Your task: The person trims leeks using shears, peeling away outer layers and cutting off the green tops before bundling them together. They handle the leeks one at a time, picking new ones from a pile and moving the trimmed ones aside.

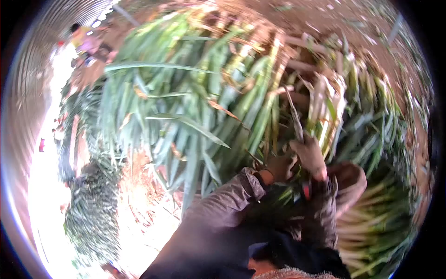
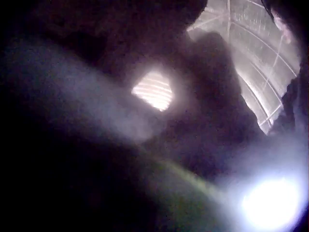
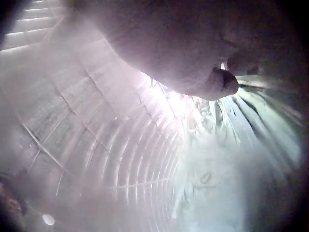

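A large heap of leeks (image 1: 204, 102) lies in front of me, long green leaves fanning to the left. My right hand (image 1: 310, 156) grips a slim greyish knife-like tool (image 1: 296, 118) that points up and away over the stalks. Close on its left, my left hand (image 1: 278, 168) is curled low at the edge of the leaves; I cannot tell what it holds. White leek stalks (image 1: 325, 100) lie just beyond the right hand. In the right wrist view the right hand (image 3: 193, 58) shows as a shadowed shape above pale leaves. The left wrist view is mostly dark, with a blurred green streak (image 2: 188, 179).
More leeks (image 1: 367, 223) are stacked at the lower right, pale stalks outward. Another pile of leaves (image 1: 93, 209) lies at the left beyond bright ground. Bare brown soil (image 1: 325, 16) runs along the top. A person (image 1: 86, 42) is at the far left, under a ribbed curved roof (image 1: 28, 93).
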Available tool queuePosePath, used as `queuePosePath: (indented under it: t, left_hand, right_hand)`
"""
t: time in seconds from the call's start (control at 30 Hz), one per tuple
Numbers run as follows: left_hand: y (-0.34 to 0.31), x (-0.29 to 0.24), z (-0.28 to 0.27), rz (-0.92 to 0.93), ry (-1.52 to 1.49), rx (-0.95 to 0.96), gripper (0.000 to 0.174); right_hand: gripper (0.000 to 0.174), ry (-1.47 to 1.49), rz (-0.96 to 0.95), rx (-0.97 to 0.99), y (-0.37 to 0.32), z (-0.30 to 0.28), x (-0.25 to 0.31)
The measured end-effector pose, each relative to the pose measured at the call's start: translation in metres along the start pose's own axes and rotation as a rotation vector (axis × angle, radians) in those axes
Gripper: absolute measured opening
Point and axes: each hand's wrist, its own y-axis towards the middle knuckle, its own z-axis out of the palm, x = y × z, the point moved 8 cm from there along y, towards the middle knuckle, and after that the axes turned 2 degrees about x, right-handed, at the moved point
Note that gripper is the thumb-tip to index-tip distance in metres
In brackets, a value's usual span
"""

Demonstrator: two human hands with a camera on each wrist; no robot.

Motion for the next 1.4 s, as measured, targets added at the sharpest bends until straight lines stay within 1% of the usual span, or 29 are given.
queuePosePath:
  t: [0.03, 0.1, 0.17, 0.23, 0.27, 0.3, 0.37, 0.43, 0.47, 0.5, 0.53, 0.57, 0.6, 0.63, 0.67, 0.73, 0.83, 0.87, 0.9, 0.93, 0.97, 1.03, 1.1, 1.13, 1.2, 1.27, 1.3, 1.37, 1.4]
  left_hand:
    - [0.002, 0.009, -0.017, -0.022, 0.082, 0.045, 0.048]
    - [0.0, 0.016, -0.073, -0.097, 0.245, -0.15, 0.048]
    - [-0.015, 0.007, -0.154, -0.19, 0.412, -0.643, 0.042]
    - [0.015, 0.04, -0.159, -0.303, 0.64, -0.543, 0.039]
    - [0.027, 0.047, -0.157, -0.205, 0.812, -0.656, 0.035]
    - [0.057, 0.081, -0.144, -0.297, 0.705, -0.568, 0.033]
    - [0.096, 0.113, -0.116, -0.252, 0.895, -0.674, 0.03]
    - [0.083, 0.082, -0.135, -0.305, 0.876, -0.727, 0.032]
    - [0.078, 0.065, -0.147, -0.33, 0.868, -0.756, 0.033]
    - [0.084, 0.064, -0.143, -0.355, 0.829, -0.702, 0.033]
    - [0.089, 0.061, -0.137, -0.384, 0.788, -0.649, 0.034]
    - [0.091, 0.057, -0.132, -0.411, 0.748, -0.595, 0.034]
    - [0.069, 0.02, -0.14, -0.335, 0.706, -0.497, 0.037]
    - [0.077, 0.023, -0.125, -0.254, 0.661, -0.512, 0.041]
    - [0.089, 0.036, -0.104, -0.348, 0.45, -0.452, 0.045]
    - [0.074, 0.019, -0.081, -0.239, 0.398, -0.578, 0.05]
    - [0.026, 0.001, -0.063, -0.166, 0.147, -0.521, 0.038]
    - [0.006, 0.002, -0.068, -0.167, 0.068, -0.526, 0.033]
    - [-0.006, 0.001, -0.073, -0.166, -0.012, -0.531, 0.028]
    - [0.01, 0.034, -0.057, -0.273, 0.002, -0.476, 0.011]
    - [0.009, 0.046, -0.057, -0.252, -0.018, -0.497, 0.013]
    - [0.006, 0.063, -0.053, -0.205, -0.059, -0.531, 0.019]
    - [0.01, 0.072, -0.052, -0.225, -0.09, -0.585, 0.023]
    - [0.009, 0.074, -0.055, -0.235, -0.115, -0.635, 0.023]
    - [0.006, 0.082, -0.062, -0.26, -0.131, -0.742, 0.024]
    - [0.011, 0.101, -0.071, -0.285, -0.115, -0.848, 0.024]
    - [0.022, 0.12, -0.064, -0.364, -0.351, -0.749, 0.029]
    - [0.025, 0.131, -0.057, -0.397, -0.348, -0.708, 0.03]
    - [0.02, 0.129, -0.056, -0.4, -0.425, -0.734, 0.031]
  right_hand:
    - [0.029, 0.093, 0.081, 0.02, -0.009, 0.006, 0.015]
    - [0.031, 0.051, 0.026, 0.055, -0.016, 0.016, 0.006]
    - [0.03, -0.041, 0.058, 0.102, -0.023, 0.029, -0.014]
    - [0.028, -0.23, 0.091, 0.13, -0.028, 0.046, -0.046]
    - [0.024, -0.11, 0.154, 0.12, -0.033, 0.042, -0.036]
    - [0.02, 0.008, 0.222, 0.111, -0.04, 0.037, -0.025]
    - [0.018, -0.083, -0.009, 0.115, -0.038, 0.031, -0.035]
    - [0.016, 0.007, 0.02, 0.092, -0.041, 0.024, -0.042]
    - [0.015, 0.136, 0.158, 0.068, -0.044, 0.017, -0.037]
    - [0.014, 0.262, 0.295, 0.049, -0.048, 0.011, -0.035]
    - [0.017, 0.233, 0.289, 0.022, -0.048, 0.0, -0.035]
    - [0.021, 0.215, 0.214, -0.015, -0.047, -0.005, -0.024]
    - [0.022, 0.148, 0.212, -0.007, -0.047, -0.005, -0.025]
    - [0.024, 0.081, 0.21, -0.002, -0.049, -0.005, -0.025]
    - [0.023, 0.087, 0.215, -0.001, -0.052, -0.004, -0.024]
    - [0.023, 0.096, 0.223, 0.007, -0.061, -0.001, -0.014]
    - [0.022, 0.176, 0.222, -0.024, -0.074, -0.001, -0.015]
    - [0.022, 0.132, 0.195, -0.002, -0.077, 0.001, -0.024]
    - [0.021, 0.164, 0.219, -0.031, -0.081, 0.0, -0.03]
    - [0.021, 0.196, 0.242, -0.059, -0.085, 0.0, -0.034]
    - [0.021, 0.227, 0.265, -0.086, -0.089, -0.001, -0.039]
    - [0.024, 0.129, 0.274, -0.059, -0.094, 0.002, -0.044]
    - [0.026, 0.039, 0.279, -0.037, -0.096, 0.007, -0.052]
    - [0.033, -0.213, 0.233, 0.005, -0.097, 0.011, -0.053]
    - [0.038, -0.304, 0.191, 0.004, -0.108, 0.022, -0.051]
    - [0.048, -0.266, 0.103, -0.024, -0.118, 0.034, -0.031]
    - [0.048, -0.163, 0.173, -0.021, -0.123, 0.036, -0.031]
    - [0.049, 0.049, 0.307, -0.015, -0.129, 0.038, -0.026]
    - [0.05, 0.205, 0.35, -0.066, -0.126, 0.034, -0.009]
